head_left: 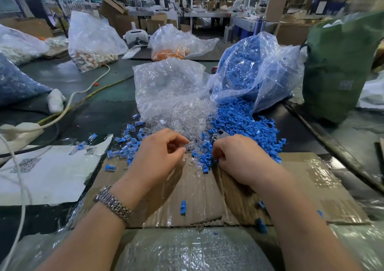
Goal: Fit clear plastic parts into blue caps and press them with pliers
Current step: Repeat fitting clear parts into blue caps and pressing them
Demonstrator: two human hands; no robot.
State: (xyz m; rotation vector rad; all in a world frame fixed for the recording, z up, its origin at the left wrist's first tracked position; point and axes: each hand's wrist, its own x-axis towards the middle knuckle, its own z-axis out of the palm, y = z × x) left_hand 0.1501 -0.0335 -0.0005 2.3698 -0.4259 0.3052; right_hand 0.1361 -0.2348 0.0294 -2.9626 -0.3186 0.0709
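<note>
Left hand (160, 152) fingers pinching a clear part (191, 144); right hand (234, 156) curling around pliers (218, 135) (mostly hidden) beside the blue caps (245, 123), mid-tabletop.

White paper sheet (47, 175): we see a printed QR-style code on it, too blurred for us to read.
Green sack (340, 67): we see a small square printed code on its side, which we cannot read.
Words, brands, numbers: we can read none anywhere on the bags, cardboard or background.
</note>
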